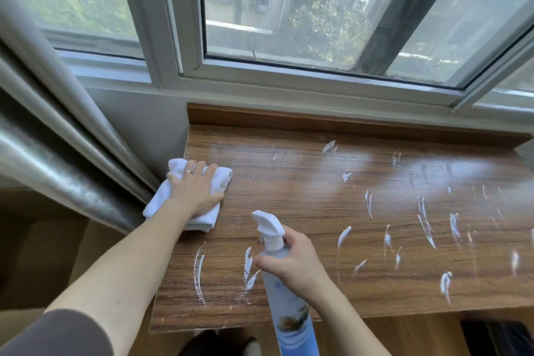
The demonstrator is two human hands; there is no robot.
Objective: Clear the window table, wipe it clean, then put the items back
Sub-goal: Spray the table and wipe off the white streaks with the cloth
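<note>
The brown wood-grain tabletop (303, 182) under the window is bare of items and streaked with white foam cleaner streaks (424, 220), thickest from three to five o'clock, with a few more near six. At nine o'clock the left hand (196, 188) lies flat, fingers spread and nearly straight, pressing down on the folded white cloth (185, 199), which sits at the tabletop's left edge just beside the grey curtain (57, 136). At six o'clock the right hand (291, 260) curls round the neck of the white-and-blue plastic spray bottle (280, 277), just under its white trigger head (267, 224), nozzle aimed towards ten o'clock; whether a finger is on the trigger, I cannot tell. Clearing looks done, and wiping seems to be the step at hand. That cloth looks soft and limp, so a flat palm should drive it better than a pinch, and it will likely bunch at the edges as it slides. The wetted surface looks slick, so expect easy glide. The bottle seems light and rigid; the narrow neck is the sensible place to hold.
</note>
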